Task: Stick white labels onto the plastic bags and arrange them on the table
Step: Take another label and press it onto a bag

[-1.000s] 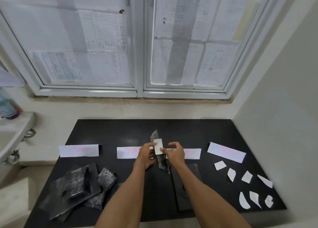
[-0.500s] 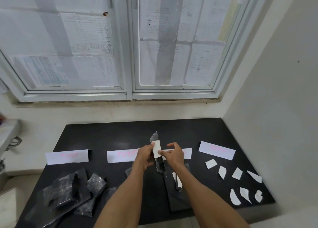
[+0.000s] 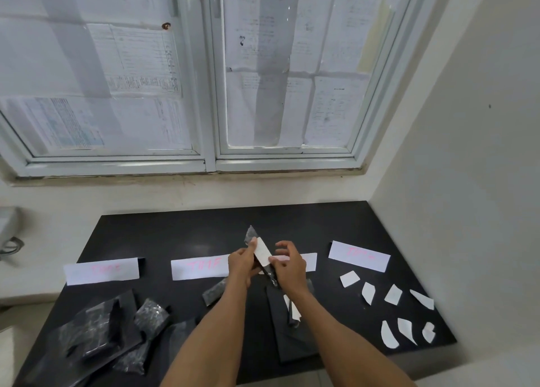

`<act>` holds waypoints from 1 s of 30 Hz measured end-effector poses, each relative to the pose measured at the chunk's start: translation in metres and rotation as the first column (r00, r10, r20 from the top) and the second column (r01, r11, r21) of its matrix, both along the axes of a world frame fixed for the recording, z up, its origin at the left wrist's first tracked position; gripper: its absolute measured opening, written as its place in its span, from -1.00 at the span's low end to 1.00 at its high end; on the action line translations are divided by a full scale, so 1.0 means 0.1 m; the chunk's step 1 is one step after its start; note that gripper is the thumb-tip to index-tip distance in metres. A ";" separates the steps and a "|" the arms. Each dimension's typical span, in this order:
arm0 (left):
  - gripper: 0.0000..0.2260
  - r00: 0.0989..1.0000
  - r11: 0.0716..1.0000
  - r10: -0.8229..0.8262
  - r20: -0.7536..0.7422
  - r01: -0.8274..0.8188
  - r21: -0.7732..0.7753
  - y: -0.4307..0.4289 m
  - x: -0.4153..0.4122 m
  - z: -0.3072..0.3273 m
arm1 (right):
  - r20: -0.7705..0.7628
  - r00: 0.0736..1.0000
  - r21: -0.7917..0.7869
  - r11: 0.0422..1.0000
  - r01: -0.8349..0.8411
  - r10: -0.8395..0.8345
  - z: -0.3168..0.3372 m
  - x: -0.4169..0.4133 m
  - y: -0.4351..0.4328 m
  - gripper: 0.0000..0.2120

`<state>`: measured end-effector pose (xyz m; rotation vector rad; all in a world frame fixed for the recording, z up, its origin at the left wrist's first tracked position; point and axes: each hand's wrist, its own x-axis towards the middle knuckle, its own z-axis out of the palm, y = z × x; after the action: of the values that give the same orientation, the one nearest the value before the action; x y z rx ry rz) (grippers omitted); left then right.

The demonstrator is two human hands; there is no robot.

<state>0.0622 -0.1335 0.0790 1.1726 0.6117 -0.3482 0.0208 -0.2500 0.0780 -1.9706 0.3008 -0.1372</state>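
Above the middle of the black table (image 3: 181, 234), my left hand (image 3: 241, 265) grips a small clear plastic bag (image 3: 250, 234) that stands nearly upright. A white label (image 3: 263, 251) lies on the bag's front. My right hand (image 3: 287, 265) pinches the label's lower edge with thumb and forefinger, the other fingers spread. Several loose white labels (image 3: 393, 294) lie at the right of the table. More plastic bags (image 3: 152, 318) are heaped at the left front, and one bag (image 3: 214, 293) lies just under my left wrist.
Paper strips with pink writing lie in a row: left strip (image 3: 100, 271), middle strip (image 3: 198, 267), right strip (image 3: 359, 255); another is partly hidden behind my hands. A black sheet (image 3: 292, 340) carrying two labels lies under my right forearm. Wall on the right, window behind.
The view has swung right and tilted up. The bag and label have tilted, the top leaning left, and my right fingers have spread while the thumb and forefinger stay on the label.
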 end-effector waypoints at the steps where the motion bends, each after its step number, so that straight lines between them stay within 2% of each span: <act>1: -0.77 1.000 1.000 0.018 -0.001 -0.018 -0.005 -0.01 0.00 0.00 | 0.051 0.999 -0.070 0.998 -0.001 0.005 -0.01 0.00 0.02 -0.76; 4: -0.75 0.999 0.995 0.050 -0.019 -0.051 -0.086 -0.07 -0.02 0.05 | 0.139 0.990 -0.169 0.986 0.011 0.013 -0.04 -0.02 0.05 -0.71; 8: -0.76 0.997 0.987 0.041 -0.067 -0.051 -0.154 -0.13 -0.04 0.17 | 0.143 0.989 -0.269 0.963 0.014 0.025 -0.05 -0.04 0.01 -0.66; 12: -0.62 0.998 0.991 0.019 -0.065 -0.027 -0.128 -0.14 -0.06 0.16 | 0.176 0.979 -0.318 0.947 -0.042 0.103 -0.03 -0.06 -0.06 -0.62; 16: -0.64 0.993 0.987 0.084 -0.077 -0.094 -0.133 -0.19 -0.07 0.18 | 0.224 0.970 -0.355 0.935 -0.010 0.096 -0.03 -0.09 -0.13 -0.55; 21: -0.63 0.986 0.984 0.130 -0.102 -0.141 -0.107 -0.25 -0.10 0.17 | 0.267 0.960 -0.373 0.928 0.024 0.082 -0.04 -0.16 -0.22 -0.28; 25: -0.69 0.980 0.986 0.155 -0.123 -0.162 -0.047 -0.31 -0.14 0.17 | 0.229 0.968 -0.395 0.919 -0.003 0.101 -0.05 -0.19 -0.29 -0.42; 30: -0.71 0.981 0.989 0.145 -0.132 -0.141 0.040 -0.41 -0.17 0.07 | 0.177 0.968 -0.496 0.866 -0.068 0.178 -0.06 -0.25 -0.39 -0.57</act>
<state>0.0452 -0.1745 0.0864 1.1330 0.8177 -0.2981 -0.0037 -0.2894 0.0723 -2.4438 -0.0135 -0.3748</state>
